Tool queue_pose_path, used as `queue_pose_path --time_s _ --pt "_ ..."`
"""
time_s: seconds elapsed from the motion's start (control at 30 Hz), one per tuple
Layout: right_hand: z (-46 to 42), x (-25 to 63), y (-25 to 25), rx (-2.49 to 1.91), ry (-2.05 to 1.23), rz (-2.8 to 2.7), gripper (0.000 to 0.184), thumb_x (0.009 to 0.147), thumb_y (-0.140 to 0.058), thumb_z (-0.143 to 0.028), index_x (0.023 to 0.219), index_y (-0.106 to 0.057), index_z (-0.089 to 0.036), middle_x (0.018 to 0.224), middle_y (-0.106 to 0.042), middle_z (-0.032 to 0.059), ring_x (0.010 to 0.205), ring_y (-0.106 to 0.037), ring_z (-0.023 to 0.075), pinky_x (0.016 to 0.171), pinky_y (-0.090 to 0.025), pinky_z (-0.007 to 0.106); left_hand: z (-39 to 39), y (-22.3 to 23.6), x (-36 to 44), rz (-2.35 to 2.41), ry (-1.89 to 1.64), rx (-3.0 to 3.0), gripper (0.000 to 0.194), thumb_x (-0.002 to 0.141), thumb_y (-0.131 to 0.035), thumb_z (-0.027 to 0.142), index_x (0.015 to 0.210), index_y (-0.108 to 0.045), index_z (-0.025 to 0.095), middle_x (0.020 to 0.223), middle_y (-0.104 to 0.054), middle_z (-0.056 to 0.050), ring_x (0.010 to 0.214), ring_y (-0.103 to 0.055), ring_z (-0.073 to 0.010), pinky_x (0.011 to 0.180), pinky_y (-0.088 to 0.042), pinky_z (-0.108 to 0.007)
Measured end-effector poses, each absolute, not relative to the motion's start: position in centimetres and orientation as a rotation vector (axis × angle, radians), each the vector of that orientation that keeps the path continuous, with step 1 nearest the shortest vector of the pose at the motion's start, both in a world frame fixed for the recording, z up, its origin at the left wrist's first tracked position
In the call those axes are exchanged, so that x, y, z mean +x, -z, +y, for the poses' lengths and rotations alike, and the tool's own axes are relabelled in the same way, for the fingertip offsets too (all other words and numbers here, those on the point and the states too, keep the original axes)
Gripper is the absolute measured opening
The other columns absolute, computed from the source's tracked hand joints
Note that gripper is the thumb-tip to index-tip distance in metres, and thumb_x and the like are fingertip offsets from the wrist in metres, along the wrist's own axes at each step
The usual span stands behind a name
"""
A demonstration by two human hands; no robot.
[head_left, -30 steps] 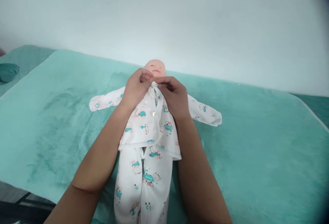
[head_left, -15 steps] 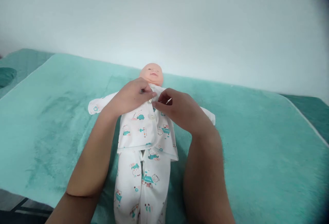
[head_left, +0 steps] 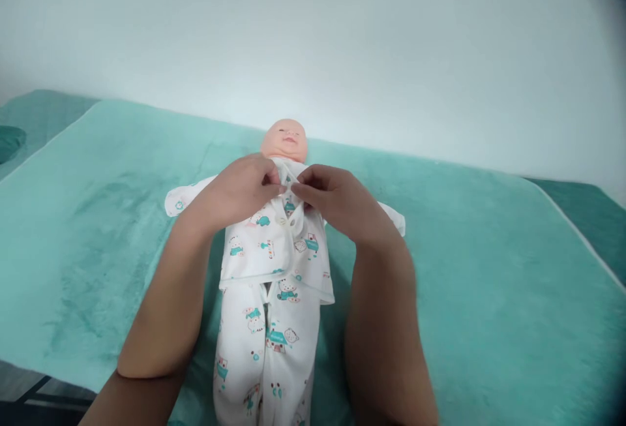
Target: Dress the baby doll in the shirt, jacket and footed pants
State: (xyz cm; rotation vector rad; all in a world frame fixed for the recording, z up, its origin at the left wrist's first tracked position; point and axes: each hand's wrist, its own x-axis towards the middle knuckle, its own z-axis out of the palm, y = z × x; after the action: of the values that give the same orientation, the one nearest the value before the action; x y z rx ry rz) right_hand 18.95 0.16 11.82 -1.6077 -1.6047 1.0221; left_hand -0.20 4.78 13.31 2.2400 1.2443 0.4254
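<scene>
A baby doll (head_left: 284, 139) lies on its back on a teal blanket (head_left: 489, 263), head toward the wall. It wears a white printed top (head_left: 267, 243) and matching trousers (head_left: 264, 348). My left hand (head_left: 237, 190) and my right hand (head_left: 337, 201) meet over the doll's upper chest, just below its chin. Both pinch the front edges of the top where the buttons run. The fingertips of the two hands nearly touch. One sleeve (head_left: 178, 197) sticks out past my left hand.
A pale wall (head_left: 342, 41) stands behind the blanket. A darker teal cushion (head_left: 10, 142) shows at the far left edge. The blanket's near edge drops off at the lower left, where a dark frame (head_left: 34, 393) is visible.
My hands have moved from the doll's neckline a little down the chest. The right hand swung out and came back in to pinch the front of the top.
</scene>
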Motion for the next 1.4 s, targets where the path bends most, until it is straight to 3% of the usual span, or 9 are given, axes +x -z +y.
queue_pose_path --time_s 0.1,0.23,0.63,1.0,1.4 --pt "1.2 19.7 -10.6 -1.337 -1.254 -1.401 0.021 0.086 -0.067 -0.04 0.078 -0.062 -0.021 0.072 -0.059 -0.0015 0.066 -0.055 0.0127 0.061 -0.043 0.028 4.8 -13.3 -0.2 1.255 -0.461 2.125 0.021 0.091 -0.057 0.038 0.08 -0.065 0.022 0.081 -0.065 -0.003 0.069 -0.058 -0.0175 0.06 -0.041 -0.033" --pt "1.7 20.1 -9.6 -1.228 -1.331 -1.353 0.021 0.082 -0.076 -0.04 0.081 -0.067 -0.021 0.071 -0.06 -0.0018 0.064 -0.055 0.0115 0.06 -0.046 0.026 4.8 -13.2 -0.2 1.135 -0.582 1.944 0.02 0.091 -0.06 0.039 0.08 -0.063 0.023 0.073 -0.062 -0.002 0.06 -0.053 -0.0147 0.054 -0.037 -0.03" --pt "2.5 20.7 -8.0 -1.054 -1.409 -1.357 0.026 0.087 -0.074 -0.045 0.081 -0.07 -0.02 0.066 -0.063 -0.0019 0.06 -0.057 0.01 0.055 -0.042 0.023 5.4 -12.7 0.0 0.904 -0.626 1.689 0.009 0.084 -0.066 0.025 0.092 -0.068 0.022 0.072 -0.062 -0.001 0.069 -0.061 -0.0142 0.066 -0.049 -0.03" --pt "2.6 20.7 -7.8 -1.063 -1.383 -1.398 0.023 0.079 -0.083 -0.034 0.089 -0.066 -0.021 0.067 -0.059 -0.0054 0.058 -0.055 0.008 0.053 -0.043 0.021 5.8 -12.0 -0.3 0.881 -0.658 1.643 0.019 0.08 -0.068 0.021 0.098 -0.068 0.025 0.08 -0.068 -0.002 0.07 -0.062 -0.0149 0.065 -0.05 -0.03" --pt "2.7 20.4 -7.7 -1.092 -1.379 -1.381 0.025 0.076 -0.083 -0.029 0.089 -0.063 -0.021 0.066 -0.057 -0.0067 0.055 -0.053 0.007 0.048 -0.039 0.02 6.2 -11.4 -0.1 0.848 -0.635 1.643 0.019 0.085 -0.066 0.021 0.104 -0.069 0.025 0.084 -0.069 -0.002 0.067 -0.061 -0.0126 0.061 -0.047 -0.028"
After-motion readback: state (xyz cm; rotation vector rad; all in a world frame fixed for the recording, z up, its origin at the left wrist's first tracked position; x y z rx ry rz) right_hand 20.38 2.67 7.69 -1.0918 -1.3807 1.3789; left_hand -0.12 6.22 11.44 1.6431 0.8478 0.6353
